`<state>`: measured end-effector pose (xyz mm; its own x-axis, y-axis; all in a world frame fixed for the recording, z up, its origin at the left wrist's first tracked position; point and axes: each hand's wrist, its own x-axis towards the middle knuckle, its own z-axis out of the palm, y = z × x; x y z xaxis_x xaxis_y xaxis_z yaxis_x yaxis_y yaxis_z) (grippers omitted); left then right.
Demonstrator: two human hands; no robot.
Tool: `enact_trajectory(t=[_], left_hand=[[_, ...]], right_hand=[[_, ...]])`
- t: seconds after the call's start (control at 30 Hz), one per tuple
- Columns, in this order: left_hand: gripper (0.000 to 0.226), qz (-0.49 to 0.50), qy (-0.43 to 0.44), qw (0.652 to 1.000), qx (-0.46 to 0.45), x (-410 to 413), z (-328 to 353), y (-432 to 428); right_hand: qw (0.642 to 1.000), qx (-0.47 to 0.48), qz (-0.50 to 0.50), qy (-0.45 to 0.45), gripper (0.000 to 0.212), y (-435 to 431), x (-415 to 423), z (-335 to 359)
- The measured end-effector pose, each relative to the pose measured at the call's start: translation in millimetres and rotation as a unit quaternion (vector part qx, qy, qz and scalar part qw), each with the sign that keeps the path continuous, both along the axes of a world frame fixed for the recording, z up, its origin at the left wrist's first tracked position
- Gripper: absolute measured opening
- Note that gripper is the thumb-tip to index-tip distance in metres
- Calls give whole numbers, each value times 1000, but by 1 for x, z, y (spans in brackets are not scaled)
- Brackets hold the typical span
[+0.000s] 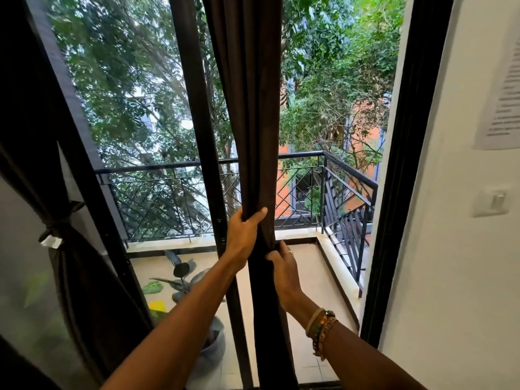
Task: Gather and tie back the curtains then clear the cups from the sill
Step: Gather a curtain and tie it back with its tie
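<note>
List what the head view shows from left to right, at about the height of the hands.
Tied-back dark brown curtain → green-leaved plant in a grey pot → left hand → right hand, both gripping the hanging dark brown curtain → white wall switch.

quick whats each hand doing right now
Left hand: grips the gathered middle curtain.
Right hand: grips the same curtain, lower down.

Curtain [253, 136]: dark brown cloth, matt, soft folds. Railing [349, 175]: black metal, smooth. Wall [450, 249]: white, matt. Notice [503, 94]: paper.
</note>
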<state>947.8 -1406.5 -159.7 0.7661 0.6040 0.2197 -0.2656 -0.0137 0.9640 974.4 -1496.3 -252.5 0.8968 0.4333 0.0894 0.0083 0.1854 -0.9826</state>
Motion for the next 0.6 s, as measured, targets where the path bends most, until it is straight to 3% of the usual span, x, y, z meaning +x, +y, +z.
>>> enact_trajectory(t=[0.1, 0.23, 0.33, 0.4, 0.47, 0.53, 0.6], left_hand=[[30, -12, 9, 1000, -8, 1, 2, -2], [30, -68, 15, 997, 39, -2, 3, 0], [65, -161, 12, 986, 30, -4, 5, 7], [92, -190, 18, 981, -27, -4, 7, 8], [106, -180, 23, 977, -115, 4, 6, 14], [81, -126, 50, 983, -127, 13, 3, 20], [38, -62, 100, 992, -43, 21, 1, 21]], right_hand=[[998, -29, -8, -54, 90, 5, 2, -1], [988, -55, 20, -140, 90, 4, 23, 13], [981, -81, 71, -159, 82, -4, 36, 23], [978, -101, 84, -163, 82, -5, 41, 24], [978, -109, 84, -157, 78, -7, 41, 26], [977, -113, 82, -162, 70, -8, 38, 28], [975, -113, 89, -169, 67, -9, 34, 28]])
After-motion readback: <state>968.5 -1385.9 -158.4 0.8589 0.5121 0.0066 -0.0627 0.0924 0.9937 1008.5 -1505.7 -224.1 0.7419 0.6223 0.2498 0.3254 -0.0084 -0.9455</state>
